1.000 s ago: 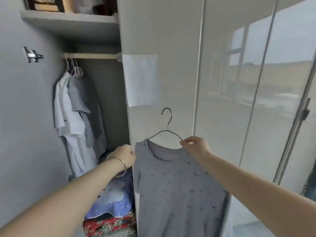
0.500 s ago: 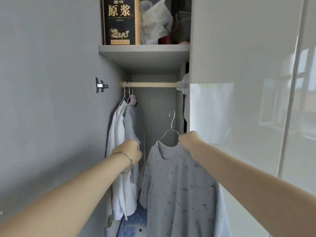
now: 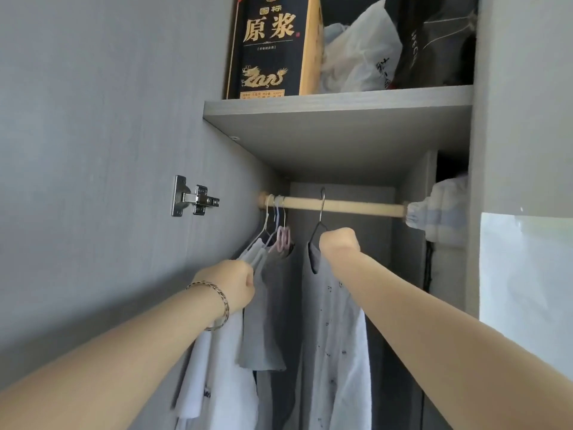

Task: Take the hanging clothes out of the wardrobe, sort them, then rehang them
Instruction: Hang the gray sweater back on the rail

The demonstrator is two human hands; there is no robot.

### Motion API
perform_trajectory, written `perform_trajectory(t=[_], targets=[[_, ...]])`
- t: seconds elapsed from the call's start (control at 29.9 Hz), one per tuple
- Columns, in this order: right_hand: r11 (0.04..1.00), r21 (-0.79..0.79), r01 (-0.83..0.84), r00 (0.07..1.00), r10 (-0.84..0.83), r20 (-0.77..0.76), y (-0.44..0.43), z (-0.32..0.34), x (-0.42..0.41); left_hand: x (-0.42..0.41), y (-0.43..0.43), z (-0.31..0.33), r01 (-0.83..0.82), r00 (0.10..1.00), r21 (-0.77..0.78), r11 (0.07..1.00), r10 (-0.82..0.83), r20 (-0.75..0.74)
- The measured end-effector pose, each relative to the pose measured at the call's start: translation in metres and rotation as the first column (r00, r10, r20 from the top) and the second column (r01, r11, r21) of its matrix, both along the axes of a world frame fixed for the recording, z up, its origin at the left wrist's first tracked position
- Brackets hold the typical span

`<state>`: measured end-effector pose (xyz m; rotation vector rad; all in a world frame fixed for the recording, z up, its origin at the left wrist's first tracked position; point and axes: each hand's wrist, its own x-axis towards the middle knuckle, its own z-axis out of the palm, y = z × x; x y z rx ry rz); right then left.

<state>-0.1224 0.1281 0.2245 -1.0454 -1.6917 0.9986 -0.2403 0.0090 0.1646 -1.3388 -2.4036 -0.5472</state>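
Clenched on the wire hanger (image 3: 319, 223), the right hand (image 3: 339, 243) has its hook over the wooden rod (image 3: 341, 207), speckled shirt (image 3: 331, 321) dangling below; the left hand (image 3: 231, 285) grasps the white shirt (image 3: 217, 377) beside it.

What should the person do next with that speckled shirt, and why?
Probably let go with the right hand. The wire hanger already hooks over the wooden rail, and the speckled shirt hangs beside the others, which the left hand holds aside.

Wood rail (image 3: 341, 207), metal hanger (image 3: 321, 218), matt shelf (image 3: 338, 103).
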Motion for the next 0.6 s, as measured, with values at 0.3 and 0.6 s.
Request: perform_trajectory(t=[0.3, 0.6], targets=[[0.998, 0.070, -0.007, 0.999, 0.003, 0.050, 0.076, 0.008, -0.092, -0.053, 0.037, 0.014, -0.049, 0.997, 0.089, 0.995, 0.044, 0.066], [0.929, 0.261, -0.263, 0.947, 0.197, 0.254, 0.097, -0.031, -0.127, -0.068, 0.056, 0.018, 0.043, 0.999, 0.130, 0.991, -0.046, 0.015]])
